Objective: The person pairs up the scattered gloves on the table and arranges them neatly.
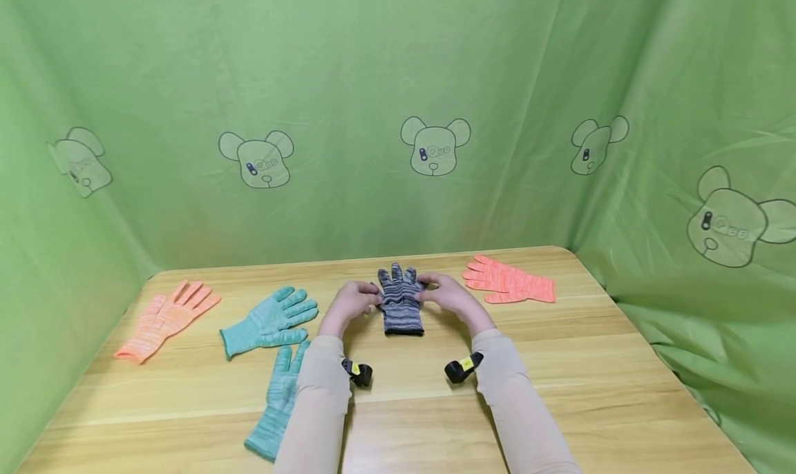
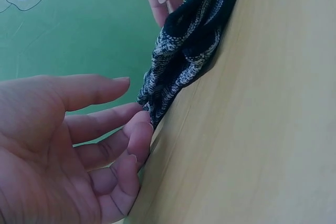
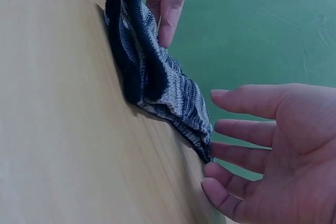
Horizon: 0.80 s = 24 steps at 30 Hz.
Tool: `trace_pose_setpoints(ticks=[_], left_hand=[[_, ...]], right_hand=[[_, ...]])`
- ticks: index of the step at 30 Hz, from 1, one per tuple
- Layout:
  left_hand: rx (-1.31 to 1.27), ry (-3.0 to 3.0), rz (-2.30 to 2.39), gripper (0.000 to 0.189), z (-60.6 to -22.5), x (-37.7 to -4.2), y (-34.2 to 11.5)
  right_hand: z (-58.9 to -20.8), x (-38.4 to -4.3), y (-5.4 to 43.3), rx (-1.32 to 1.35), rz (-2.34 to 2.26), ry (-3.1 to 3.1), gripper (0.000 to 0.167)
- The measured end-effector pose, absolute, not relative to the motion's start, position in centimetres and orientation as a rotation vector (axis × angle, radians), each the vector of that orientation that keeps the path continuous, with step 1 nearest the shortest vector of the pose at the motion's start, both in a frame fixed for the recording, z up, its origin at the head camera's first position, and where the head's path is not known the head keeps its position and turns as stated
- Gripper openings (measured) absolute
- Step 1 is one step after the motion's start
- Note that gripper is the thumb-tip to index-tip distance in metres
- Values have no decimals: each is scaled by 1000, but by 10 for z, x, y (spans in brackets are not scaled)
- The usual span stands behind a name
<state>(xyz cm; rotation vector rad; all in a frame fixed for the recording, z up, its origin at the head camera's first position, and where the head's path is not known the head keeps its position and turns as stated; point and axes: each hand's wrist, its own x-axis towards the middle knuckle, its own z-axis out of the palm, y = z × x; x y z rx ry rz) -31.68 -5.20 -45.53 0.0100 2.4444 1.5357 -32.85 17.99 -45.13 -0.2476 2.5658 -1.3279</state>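
A dark grey-and-black striped knit glove (image 1: 402, 301) lies on the table with its fingers toward the back and its cuff toward me. My left hand (image 1: 356, 300) is at its left edge; in the left wrist view the fingertips (image 2: 140, 124) touch the knit while the thumb stays apart. On the opposite side, my right hand (image 1: 450, 296) has its fingers at the glove's right edge. The right wrist view shows that thumb (image 3: 247, 99) raised off the fabric and the lower fingers slightly bent. Neither hand pinches the glove.
On the wooden table (image 1: 410, 405) lie an orange glove (image 1: 168, 318) at far left, two teal gloves (image 1: 267, 322) left of my arm, one partly behind my sleeve, and a coral glove (image 1: 510, 282) at back right. Green curtains (image 1: 348, 211) with bear-head drawings surround the table.
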Motion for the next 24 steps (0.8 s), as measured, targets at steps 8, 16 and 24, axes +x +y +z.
trace_pose_setpoints(ticks=[8,16,24], left_hand=[[-25,2418,1637,33,-452,-318,-53],[-34,2437,1666,36,-444,-317,-54],[7,2485,1659,36,-431,-314,-57]], right_hand=[[-443,-329,190,-272,-1339,2544,59],[-428,-324,205,-288,-1367,2568,55],[-421,-326,222,-351,-1361,2600,59]])
